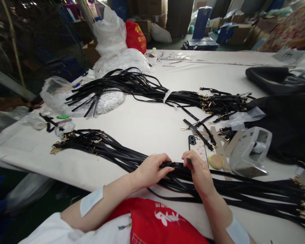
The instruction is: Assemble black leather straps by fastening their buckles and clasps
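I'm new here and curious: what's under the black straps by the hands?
White tabletop shows around the black straps and through their gaps; anything under the dense middle is covered.

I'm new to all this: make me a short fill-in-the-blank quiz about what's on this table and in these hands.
1. The strap held between the left hand and right hand is ____ in colour.
2. The far strap bundle is gathered by a ____ band.
3. Beside the round yellow disc, showing its camera lenses, lies a ____.
4. The printed cloth at the person's lap is mostly ____.

Missing words: black; white; phone; red.
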`<move>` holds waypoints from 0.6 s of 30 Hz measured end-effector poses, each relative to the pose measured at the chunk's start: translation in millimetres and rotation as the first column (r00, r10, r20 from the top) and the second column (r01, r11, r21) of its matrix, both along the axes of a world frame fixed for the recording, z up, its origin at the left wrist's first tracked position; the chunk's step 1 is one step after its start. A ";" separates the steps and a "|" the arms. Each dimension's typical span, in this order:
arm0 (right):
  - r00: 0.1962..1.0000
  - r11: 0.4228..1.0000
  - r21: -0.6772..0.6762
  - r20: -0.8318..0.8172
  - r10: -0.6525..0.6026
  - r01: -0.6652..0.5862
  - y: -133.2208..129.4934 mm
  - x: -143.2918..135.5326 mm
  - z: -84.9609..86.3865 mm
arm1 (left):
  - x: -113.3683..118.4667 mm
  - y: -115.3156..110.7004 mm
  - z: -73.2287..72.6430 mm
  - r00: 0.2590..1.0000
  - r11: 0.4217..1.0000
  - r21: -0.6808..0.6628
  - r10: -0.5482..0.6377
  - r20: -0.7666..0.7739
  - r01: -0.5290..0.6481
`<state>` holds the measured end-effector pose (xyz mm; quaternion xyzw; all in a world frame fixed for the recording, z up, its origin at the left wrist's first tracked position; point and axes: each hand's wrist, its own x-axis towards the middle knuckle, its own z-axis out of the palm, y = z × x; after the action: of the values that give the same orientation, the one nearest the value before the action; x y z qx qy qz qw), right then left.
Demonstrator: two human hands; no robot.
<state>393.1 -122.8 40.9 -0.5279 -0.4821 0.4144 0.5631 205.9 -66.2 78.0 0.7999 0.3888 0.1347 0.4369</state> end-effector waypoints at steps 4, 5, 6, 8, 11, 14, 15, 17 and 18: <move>0.967 0.996 -0.028 0.239 0.090 -0.086 2.8 1.4 -0.3 | -3.0 -2.2 -3.4 0.999 0.998 0.035 0.043 0.027 -0.044; 0.960 0.996 -0.026 0.266 0.086 -0.082 3.2 0.7 -1.0 | -3.4 -2.8 -3.6 0.999 0.998 0.041 0.046 0.029 -0.047; 0.954 0.996 -0.024 0.288 0.084 -0.081 3.3 -0.3 -1.7 | -3.6 -3.4 -3.4 0.999 0.998 0.049 0.039 0.027 -0.040; 0.941 0.997 -0.012 0.329 0.082 -0.082 2.8 -2.6 -2.4 | -3.4 -4.3 -2.7 1.000 0.997 0.075 0.016 0.004 -0.017; 0.920 0.993 0.029 0.381 0.092 -0.112 0.3 -6.5 -0.8 | -2.1 -5.1 -1.5 0.999 0.992 0.122 -0.017 -0.052 0.023; 0.913 0.986 0.082 0.395 0.100 -0.143 -2.9 -11.8 2.1 | 0.5 -6.2 -2.0 0.995 0.984 0.153 -0.079 -0.053 0.086; 0.911 0.983 0.099 0.400 0.100 -0.152 -3.7 -13.6 2.8 | 1.6 -7.1 -2.7 0.993 0.981 0.157 -0.108 -0.042 0.113; 0.903 0.978 0.126 0.417 0.101 -0.168 -4.7 -16.3 3.2 | 3.7 -9.5 -4.5 0.990 0.978 0.154 -0.143 -0.013 0.143; 0.899 0.975 0.133 0.426 0.106 -0.179 -4.8 -16.5 3.0 | 4.5 -10.6 -5.3 0.991 0.980 0.148 -0.136 0.008 0.134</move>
<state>376.6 -127.6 44.0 -0.5174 -0.6617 0.2903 0.4584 210.4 -76.8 72.7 0.8531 0.3185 0.1404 0.3886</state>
